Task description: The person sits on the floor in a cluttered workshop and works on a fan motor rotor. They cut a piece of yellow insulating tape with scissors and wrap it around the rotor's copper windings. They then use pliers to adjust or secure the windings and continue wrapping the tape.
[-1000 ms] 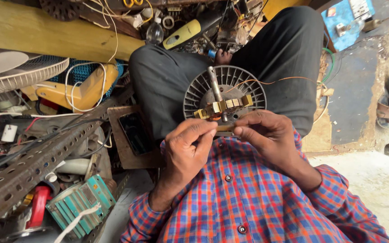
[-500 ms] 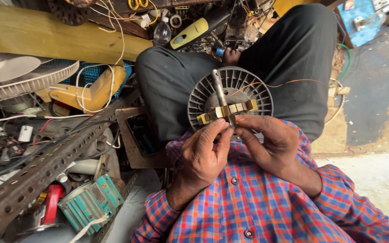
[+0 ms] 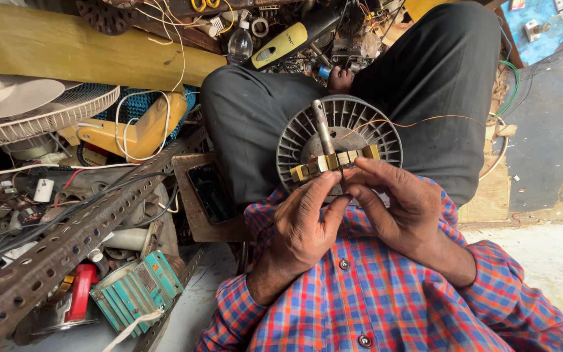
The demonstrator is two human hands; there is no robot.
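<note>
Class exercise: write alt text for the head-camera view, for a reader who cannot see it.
Seen from above, a person's left hand and right hand pinch a brass-coloured bar mounted across a round grey finned motor part with a metal shaft, held over the lap. Fan guard, perforated metal angle bar, wires and a teal metal box clutter the left.

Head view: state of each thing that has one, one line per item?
left hand: fingertips pinched on the brass bar
right hand: fingertips on the brass bar from the other side
brass bar: lying across the finned motor part, held at its middle
finned motor part: resting on the lap, shaft pointing up
copper wire: loose, trailing off to the right
fan guard: lying flat among the clutter
</note>
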